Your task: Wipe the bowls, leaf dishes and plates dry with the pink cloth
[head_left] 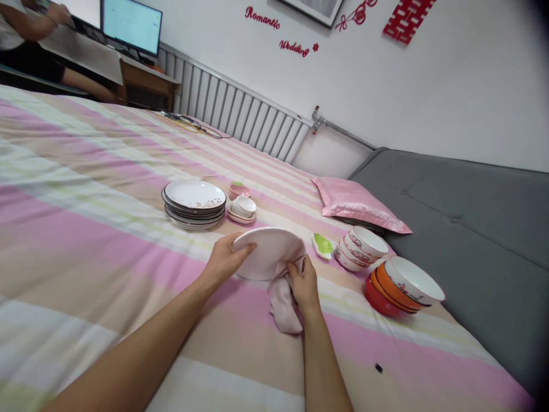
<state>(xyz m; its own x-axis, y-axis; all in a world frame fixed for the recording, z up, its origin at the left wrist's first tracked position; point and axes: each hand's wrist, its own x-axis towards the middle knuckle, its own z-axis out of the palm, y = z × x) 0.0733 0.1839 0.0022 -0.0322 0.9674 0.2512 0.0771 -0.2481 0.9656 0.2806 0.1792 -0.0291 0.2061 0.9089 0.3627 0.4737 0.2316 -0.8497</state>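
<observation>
A white plate [263, 249] is held up over the striped bed, tilted toward me. My left hand [227, 254] grips its left rim, with the thumb lying on the face. At the right edge my right hand [303, 280] pinches a pale pink cloth [283, 306] against the plate, and the cloth's loose end hangs below. Beyond the plate on the left stands a stack of plates [195, 197] with dark rims. Close to it are a small stack of white dishes [243, 207] and some pink dishes [239, 190].
To the right are a green leaf-shaped dish [323, 246], stacked white bowls [360, 249] and larger orange and red bowls [398, 286]. A pink pillow [360, 203] lies by the grey headboard [454, 212]. A small black object [378, 368] lies nearer. Someone sits at a desk, far left.
</observation>
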